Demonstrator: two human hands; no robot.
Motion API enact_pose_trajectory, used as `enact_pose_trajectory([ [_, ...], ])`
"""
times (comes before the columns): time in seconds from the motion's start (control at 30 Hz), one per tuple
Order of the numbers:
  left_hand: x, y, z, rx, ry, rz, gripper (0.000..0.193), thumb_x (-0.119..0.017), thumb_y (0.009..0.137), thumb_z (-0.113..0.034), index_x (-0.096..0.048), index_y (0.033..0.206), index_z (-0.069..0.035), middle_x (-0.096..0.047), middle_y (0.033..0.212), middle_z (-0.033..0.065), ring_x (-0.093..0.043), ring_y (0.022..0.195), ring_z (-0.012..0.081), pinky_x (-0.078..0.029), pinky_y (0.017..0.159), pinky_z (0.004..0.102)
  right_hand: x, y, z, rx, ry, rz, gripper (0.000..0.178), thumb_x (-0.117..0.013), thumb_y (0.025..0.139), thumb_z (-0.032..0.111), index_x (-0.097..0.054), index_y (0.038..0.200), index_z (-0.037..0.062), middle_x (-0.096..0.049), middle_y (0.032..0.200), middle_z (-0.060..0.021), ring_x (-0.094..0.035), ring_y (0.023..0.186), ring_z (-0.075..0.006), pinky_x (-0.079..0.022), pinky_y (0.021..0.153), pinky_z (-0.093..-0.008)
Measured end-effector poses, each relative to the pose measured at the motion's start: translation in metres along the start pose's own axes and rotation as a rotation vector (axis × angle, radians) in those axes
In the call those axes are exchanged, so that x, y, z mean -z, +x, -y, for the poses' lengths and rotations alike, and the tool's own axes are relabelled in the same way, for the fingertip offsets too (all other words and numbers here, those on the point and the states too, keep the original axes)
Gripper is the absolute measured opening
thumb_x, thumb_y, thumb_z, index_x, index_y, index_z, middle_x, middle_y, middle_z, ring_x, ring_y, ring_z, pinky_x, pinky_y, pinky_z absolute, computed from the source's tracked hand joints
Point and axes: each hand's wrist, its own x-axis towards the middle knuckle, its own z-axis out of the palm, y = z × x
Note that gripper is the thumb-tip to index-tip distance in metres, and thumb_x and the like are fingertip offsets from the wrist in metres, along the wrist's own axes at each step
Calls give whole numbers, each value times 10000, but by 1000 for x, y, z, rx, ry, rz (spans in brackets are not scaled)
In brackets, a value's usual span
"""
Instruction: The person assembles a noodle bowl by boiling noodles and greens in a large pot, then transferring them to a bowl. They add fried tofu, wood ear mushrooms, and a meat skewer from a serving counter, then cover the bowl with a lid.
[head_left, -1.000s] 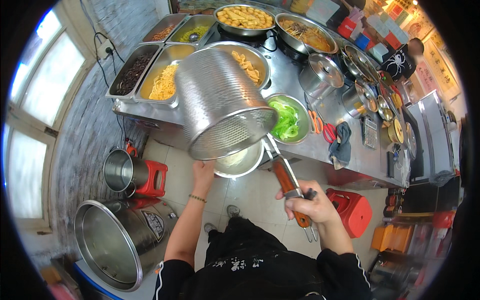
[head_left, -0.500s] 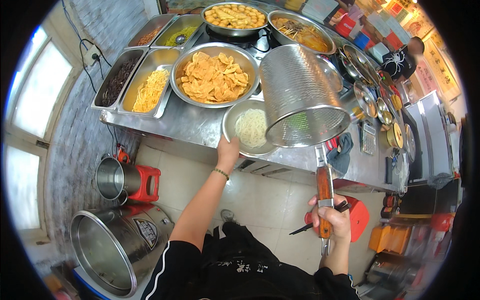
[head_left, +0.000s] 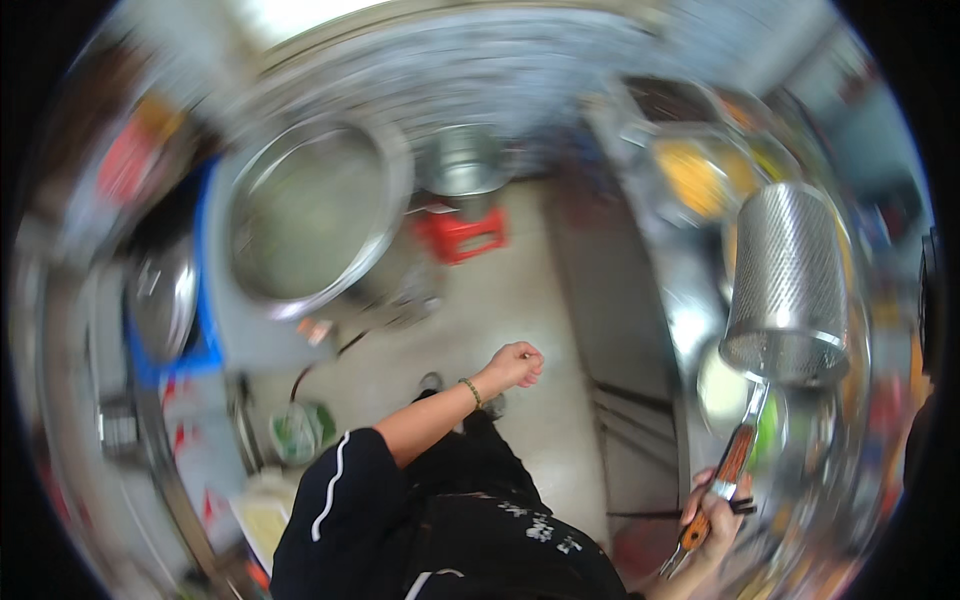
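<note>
My right hand (head_left: 715, 525) is closed round the wooden handle of a deep perforated noodle strainer (head_left: 790, 280). Dark chopsticks (head_left: 745, 507) are pinched in the same grip. The strainer's metal basket hangs over the counter at the right, its mouth facing me. Below its rim, on the counter, sits a blurred bowl of white noodles (head_left: 722, 385). My left hand (head_left: 515, 367), a green beaded bracelet at its wrist, hovers above the floor with its fingers curled in. Nothing shows in it.
A large steel pot (head_left: 390, 235) stands at the upper left, beside a smaller pot (head_left: 465, 165) and a red stool (head_left: 470, 235). The steel counter (head_left: 690, 315) with blurred food trays (head_left: 695, 180) runs along the right. A blue-edged surface (head_left: 210, 340) is at the left.
My view has swung left, toward the large pot. My left hand has let go of the noodle bowl and come away from the counter. My right hand still holds the strainer and chopsticks.
</note>
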Motion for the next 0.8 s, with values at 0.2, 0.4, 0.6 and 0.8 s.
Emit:
enact_pose_trajectory([
  [0.2, 219, -211, 228, 54, -321, -841, 222, -565, 880, -161, -592, 1033, -2, -633, 820, 72, -619, 655, 145, -530, 583, 280, -155, -10, -90, -265, -238, 628, 367, -595, 665, 143, -591, 927, -115, -593, 675, -148, -537, 465, -196, -420, 454, -272],
  [0.4, 249, -449, 413, 23, -705, -1494, 161, -584, 869, -105, -619, 979, 8, -635, 761, 67, -616, 639, 132, -511, 559, 272, -288, -111, -148, -372, -581, 1043, 308, -579, 679, 155, -571, 873, -85, -621, 718, -160, -530, 479, -188, -414, 458, -288],
  [0.6, 232, -621, 571, 459, -398, -1854, 388, -676, 812, -241, -607, 1081, 31, -657, 898, 185, -662, 817, 299, -536, 721, 352, -378, -260, -179, -420, -770, 1101, 294, -583, 664, 136, -577, 859, -83, -616, 735, -172, -515, 479, -198, -414, 479, -296],
  [0.8, 252, -638, 629, 803, -139, -1511, 630, -733, 741, -429, -572, 1181, -8, -555, 1163, 259, -582, 1072, 350, -505, 902, 407, -442, -361, -215, -534, -1019, 1251, 280, -585, 672, 135, -636, 845, -79, -565, 565, -126, -516, 480, -191, -382, 505, -270],
])
